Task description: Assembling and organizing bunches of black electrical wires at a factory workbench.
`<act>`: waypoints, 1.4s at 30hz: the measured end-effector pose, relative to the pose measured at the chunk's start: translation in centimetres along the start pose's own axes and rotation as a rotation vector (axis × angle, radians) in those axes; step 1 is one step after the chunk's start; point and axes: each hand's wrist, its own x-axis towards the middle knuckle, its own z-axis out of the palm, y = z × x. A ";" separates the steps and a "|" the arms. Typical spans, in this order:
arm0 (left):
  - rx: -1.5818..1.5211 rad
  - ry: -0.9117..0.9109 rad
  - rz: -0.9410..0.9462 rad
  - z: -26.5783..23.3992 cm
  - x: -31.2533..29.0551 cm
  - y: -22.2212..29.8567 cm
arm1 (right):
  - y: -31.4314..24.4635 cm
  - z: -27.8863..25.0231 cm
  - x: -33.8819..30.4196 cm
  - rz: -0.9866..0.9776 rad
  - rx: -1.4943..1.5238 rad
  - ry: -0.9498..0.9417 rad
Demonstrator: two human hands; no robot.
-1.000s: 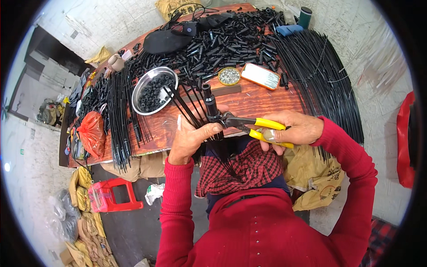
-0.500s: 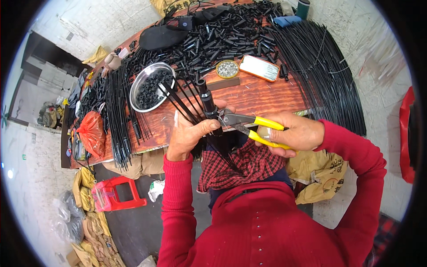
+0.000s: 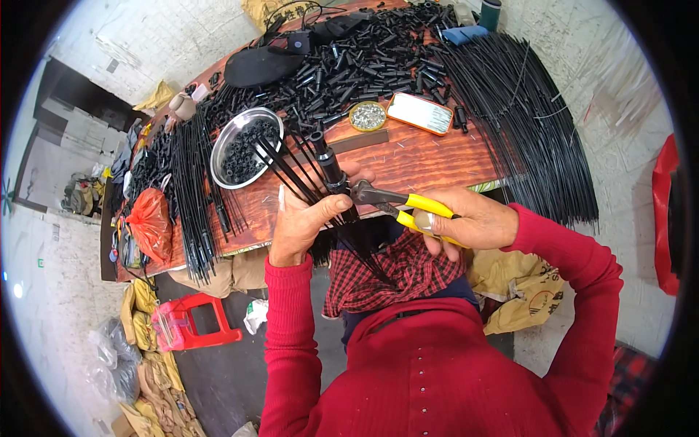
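The left hand point(image 3: 302, 226) curls round a bunch of long, thin black rods point(image 3: 287, 175) and a black, stepped plastic tube point(image 3: 329, 164), its thumb laid across them. The tube stands tilted above the fist, near the front edge of the red-brown wooden table point(image 3: 437, 164), and the rods' lower ends hang over the lap. The right hand point(image 3: 477, 218) has its fingers wrapped round the yellow-handled, dark-metal pliers point(image 3: 419, 202), the handles slightly apart. The head of the pliers is right beside the left thumb and the tube; it is too small and dark there to tell what the jaws grip.

Behind the left hand sits a round, shiny steel bowl point(image 3: 217, 162) of small black rings point(image 3: 247, 154). Beyond the tube are a round, yellow-rimmed tin point(image 3: 368, 130) of small silvery pieces and a white, orange-edged rectangular tray point(image 3: 415, 109). A heap of short black tubes point(image 3: 378, 62) covers the far side, with long black rods spread at right.
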 end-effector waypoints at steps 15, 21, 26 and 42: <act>0.025 -0.014 0.008 -0.9 -0.3 -0.9 | -2.2 -2.2 -0.5 0.083 0.168 -0.207; 0.041 0.035 -0.012 -0.9 -0.7 -0.8 | -3.0 -2.6 -0.5 0.101 0.124 -0.220; 0.070 0.060 0.023 -0.8 -0.7 -0.6 | -2.8 -3.1 -0.1 0.134 0.006 -0.209; 0.081 0.009 0.014 -2.4 0.1 -1.4 | 0.6 0.3 1.7 -0.019 0.189 -0.058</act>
